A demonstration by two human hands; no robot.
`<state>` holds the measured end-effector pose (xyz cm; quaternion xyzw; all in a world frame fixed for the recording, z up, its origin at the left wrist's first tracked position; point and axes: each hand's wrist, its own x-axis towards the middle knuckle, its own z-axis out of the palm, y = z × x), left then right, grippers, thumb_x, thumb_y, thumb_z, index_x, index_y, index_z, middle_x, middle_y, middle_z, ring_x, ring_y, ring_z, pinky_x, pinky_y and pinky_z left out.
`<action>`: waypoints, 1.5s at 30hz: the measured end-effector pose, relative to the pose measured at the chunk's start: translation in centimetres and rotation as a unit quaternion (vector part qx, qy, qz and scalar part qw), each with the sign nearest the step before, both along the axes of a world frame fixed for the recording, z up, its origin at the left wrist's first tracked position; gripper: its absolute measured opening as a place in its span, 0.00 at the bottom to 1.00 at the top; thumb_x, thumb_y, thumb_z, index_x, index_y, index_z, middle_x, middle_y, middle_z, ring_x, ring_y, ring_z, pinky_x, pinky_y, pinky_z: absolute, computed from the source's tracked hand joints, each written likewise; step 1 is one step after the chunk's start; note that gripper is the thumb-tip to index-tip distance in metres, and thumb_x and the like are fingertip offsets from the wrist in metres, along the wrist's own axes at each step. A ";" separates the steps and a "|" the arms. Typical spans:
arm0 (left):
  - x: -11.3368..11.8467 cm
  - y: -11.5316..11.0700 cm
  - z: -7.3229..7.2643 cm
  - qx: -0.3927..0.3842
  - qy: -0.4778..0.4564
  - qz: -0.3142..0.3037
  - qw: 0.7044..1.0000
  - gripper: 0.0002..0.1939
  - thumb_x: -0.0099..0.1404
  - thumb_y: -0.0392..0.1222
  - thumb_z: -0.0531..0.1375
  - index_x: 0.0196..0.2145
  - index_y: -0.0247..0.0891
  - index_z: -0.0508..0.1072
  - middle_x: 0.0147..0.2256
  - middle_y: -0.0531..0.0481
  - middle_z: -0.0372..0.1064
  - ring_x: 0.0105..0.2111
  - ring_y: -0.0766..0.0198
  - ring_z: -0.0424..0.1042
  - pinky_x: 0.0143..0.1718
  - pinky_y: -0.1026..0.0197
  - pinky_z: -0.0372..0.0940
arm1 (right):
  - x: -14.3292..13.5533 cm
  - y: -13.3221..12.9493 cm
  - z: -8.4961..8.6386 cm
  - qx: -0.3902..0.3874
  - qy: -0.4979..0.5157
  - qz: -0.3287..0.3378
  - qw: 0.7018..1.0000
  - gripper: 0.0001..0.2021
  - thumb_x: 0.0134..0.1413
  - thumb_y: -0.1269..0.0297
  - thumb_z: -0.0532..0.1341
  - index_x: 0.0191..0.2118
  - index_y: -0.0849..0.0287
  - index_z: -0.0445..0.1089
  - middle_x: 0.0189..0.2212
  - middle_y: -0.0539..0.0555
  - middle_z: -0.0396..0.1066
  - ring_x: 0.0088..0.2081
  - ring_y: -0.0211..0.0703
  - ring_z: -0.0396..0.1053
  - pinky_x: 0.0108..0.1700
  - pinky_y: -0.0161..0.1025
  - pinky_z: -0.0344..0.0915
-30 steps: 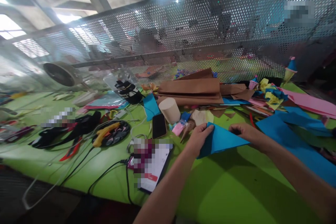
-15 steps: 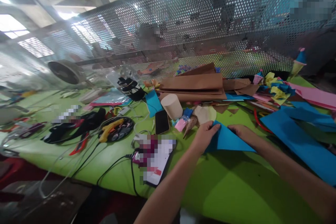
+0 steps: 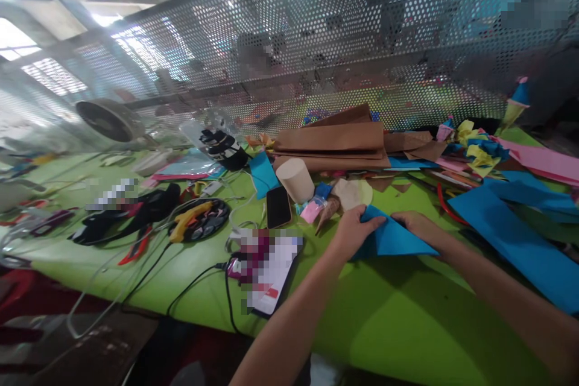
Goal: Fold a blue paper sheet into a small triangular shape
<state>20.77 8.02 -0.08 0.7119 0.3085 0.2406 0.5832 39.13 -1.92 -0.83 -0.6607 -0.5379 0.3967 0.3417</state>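
Note:
A folded sheet of blue paper (image 3: 402, 238) is held up between both hands, just above the green tabletop. My left hand (image 3: 355, 230) pinches its upper left corner, thumb lying over the blue surface. On the other side my right hand (image 3: 418, 228) grips the right edge, its fingers partly hidden behind the paper. Beyond my left hand lie a cream paper piece (image 3: 353, 194), a small brown paper cone (image 3: 329, 210) and a pink scrap (image 3: 312, 211). An off-white roll (image 3: 295, 180) stands behind a dark phone (image 3: 278, 207).
Larger blue sheets (image 3: 511, 241) and red-handled scissors (image 3: 446, 208) lie to the right. Brown paper (image 3: 330, 145) is stacked at the back against a perforated metal screen (image 3: 316, 54). Leftward are a lit phone (image 3: 278, 277), a yellow glue gun (image 3: 190, 220), cables and a fan (image 3: 108, 120).
My left thumb has slid inward over the blue paper, whose upper left corner now bends more. Both hands stay in nearly the same place; the view has shifted slightly.

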 end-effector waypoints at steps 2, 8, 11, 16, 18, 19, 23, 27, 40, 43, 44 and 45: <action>-0.1 0.2 -0.1 -0.005 -0.005 0.033 0.999 0.22 0.59 0.58 0.70 0.27 0.39 0.68 0.25 0.54 0.63 0.28 0.64 0.61 0.30 0.62 0.53 | 0.2 -0.3 0.8 -0.005 0.027 0.000 1.000 0.08 0.44 0.56 0.64 0.27 0.54 0.76 0.27 0.51 0.78 0.32 0.50 0.72 0.35 0.43 0.65; -0.4 0.9 -0.6 -0.015 -0.030 0.082 0.996 0.21 0.61 0.57 0.69 0.28 0.39 0.68 0.26 0.54 0.64 0.27 0.65 0.61 0.29 0.63 0.54 | 1.5 -1.2 3.1 -0.023 0.114 0.018 0.993 0.13 0.49 0.50 0.66 0.28 0.55 0.75 0.26 0.51 0.76 0.30 0.45 0.70 0.35 0.41 0.64; -0.4 0.9 -0.6 -0.010 -0.037 0.088 0.995 0.22 0.61 0.57 0.69 0.27 0.39 0.66 0.24 0.55 0.62 0.26 0.66 0.60 0.29 0.63 0.54 | 1.9 -1.3 3.5 -0.035 0.142 0.008 0.989 0.18 0.51 0.43 0.66 0.29 0.55 0.76 0.27 0.51 0.76 0.30 0.45 0.70 0.36 0.42 0.65; -0.3 0.9 -0.5 -0.024 -0.046 0.083 0.995 0.22 0.60 0.58 0.70 0.27 0.39 0.68 0.25 0.54 0.65 0.27 0.65 0.62 0.29 0.63 0.57 | 2.1 -1.4 3.6 -0.049 0.163 0.001 0.985 0.18 0.46 0.44 0.72 0.30 0.55 0.77 0.30 0.52 0.77 0.32 0.45 0.72 0.37 0.42 0.67; -0.3 1.0 -0.7 -0.039 -0.056 0.067 0.995 0.22 0.60 0.58 0.70 0.28 0.38 0.69 0.26 0.54 0.66 0.27 0.65 0.63 0.30 0.63 0.59 | 2.2 -1.4 3.7 -0.052 0.164 -0.002 0.985 0.17 0.44 0.46 0.73 0.29 0.55 0.77 0.29 0.51 0.77 0.31 0.44 0.71 0.36 0.41 0.66; -0.3 1.0 -0.8 -0.045 -0.061 0.061 0.995 0.22 0.60 0.59 0.70 0.29 0.38 0.69 0.26 0.54 0.67 0.28 0.65 0.64 0.30 0.63 0.59 | 2.2 -1.4 3.7 -0.053 0.162 -0.004 0.985 0.17 0.43 0.47 0.73 0.28 0.56 0.76 0.28 0.51 0.77 0.30 0.43 0.70 0.35 0.41 0.66; -0.3 1.1 -1.2 -0.078 -0.074 0.048 0.993 0.24 0.59 0.60 0.71 0.30 0.37 0.70 0.26 0.54 0.67 0.27 0.66 0.64 0.31 0.63 0.60 | 2.2 -1.3 3.7 -0.057 0.161 -0.012 0.985 0.17 0.41 0.48 0.74 0.28 0.57 0.76 0.27 0.51 0.76 0.28 0.42 0.70 0.35 0.41 0.65; -0.5 0.8 -0.4 -0.076 -0.079 0.041 0.993 0.23 0.60 0.61 0.70 0.34 0.37 0.73 0.27 0.55 0.65 0.28 0.66 0.63 0.31 0.64 0.59 | 2.2 -1.2 3.6 -0.058 0.159 -0.012 0.985 0.19 0.41 0.47 0.73 0.29 0.57 0.75 0.27 0.51 0.76 0.29 0.42 0.69 0.34 0.40 0.64; -2.2 2.0 3.1 0.021 -0.029 -0.155 0.987 0.25 0.65 0.61 0.67 0.45 0.35 0.77 0.40 0.47 0.72 0.40 0.60 0.68 0.42 0.61 0.62 | 4.3 -1.8 4.2 -0.046 0.129 0.029 0.990 0.13 0.45 0.53 0.71 0.30 0.57 0.76 0.27 0.50 0.73 0.32 0.43 0.66 0.36 0.39 0.59; -2.3 2.1 2.7 -0.028 -0.028 -0.193 0.980 0.26 0.62 0.62 0.69 0.40 0.34 0.75 0.34 0.51 0.69 0.35 0.64 0.66 0.38 0.63 0.59 | 4.6 -2.0 4.6 -0.028 0.119 0.017 0.992 0.14 0.45 0.52 0.72 0.31 0.57 0.77 0.27 0.49 0.72 0.31 0.42 0.65 0.35 0.38 0.58; -2.3 2.0 2.7 -0.044 -0.026 -0.208 0.977 0.27 0.61 0.63 0.70 0.40 0.34 0.75 0.34 0.51 0.68 0.35 0.65 0.65 0.38 0.64 0.59 | 4.7 -2.0 4.8 -0.022 0.116 0.011 0.993 0.14 0.44 0.51 0.73 0.30 0.57 0.77 0.26 0.49 0.71 0.30 0.41 0.65 0.34 0.38 0.58; -2.3 1.9 2.7 -0.059 -0.024 -0.221 0.973 0.27 0.60 0.63 0.71 0.41 0.34 0.76 0.34 0.52 0.69 0.34 0.65 0.66 0.38 0.64 0.59 | 4.8 -2.1 4.9 -0.016 0.112 0.005 0.994 0.15 0.45 0.51 0.73 0.30 0.57 0.76 0.25 0.48 0.70 0.30 0.41 0.64 0.34 0.38 0.57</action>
